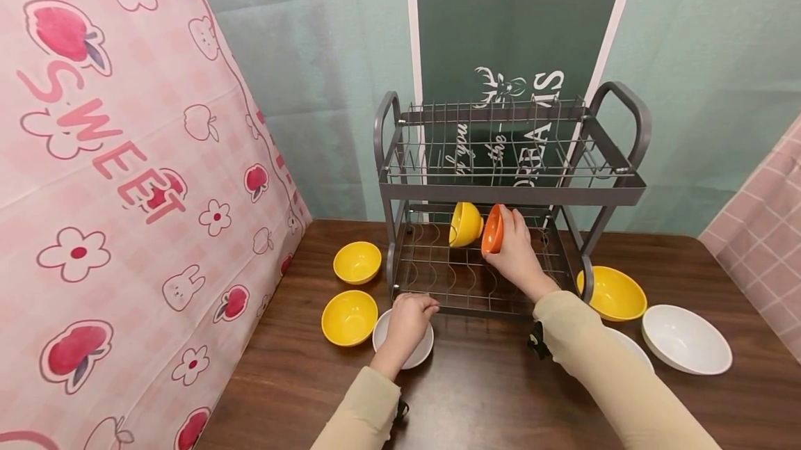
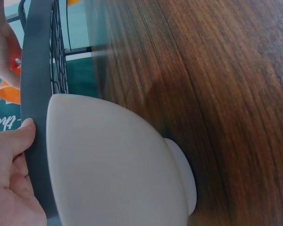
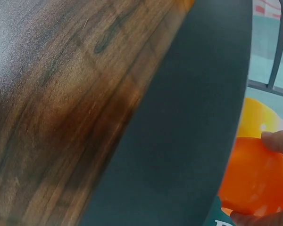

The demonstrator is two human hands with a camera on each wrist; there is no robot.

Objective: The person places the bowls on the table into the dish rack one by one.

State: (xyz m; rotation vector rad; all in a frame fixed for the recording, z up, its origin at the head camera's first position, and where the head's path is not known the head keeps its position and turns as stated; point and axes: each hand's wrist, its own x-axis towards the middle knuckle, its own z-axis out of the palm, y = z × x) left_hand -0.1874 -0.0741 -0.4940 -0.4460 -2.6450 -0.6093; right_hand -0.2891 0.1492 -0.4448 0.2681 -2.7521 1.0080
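Note:
My right hand [image 1: 516,252] grips an orange bowl [image 1: 493,229] by its rim, thumb at one edge and fingers at the other. The bowl is turned on its side within the lower tier of a dark grey two-tier dish rack [image 1: 513,194]. Just left of it, a yellow bowl [image 1: 466,225] stands on edge among the lower wires. My left hand [image 1: 407,325] hangs loosely curled at the rack's lower front rail [image 2: 35,94], thumb tip right at the rail. Beneath that hand a white bowl [image 1: 421,354] sits on the table, partly covered by it.
Two yellow bowls [image 1: 357,262] stand on the wooden table [image 1: 475,394] left of the rack. To its right are another yellow bowl [image 1: 616,295], a white bowl [image 1: 685,340] and a further white bowl [image 1: 633,347] partly under my right sleeve. Wire slots line the upper tier [image 1: 494,140].

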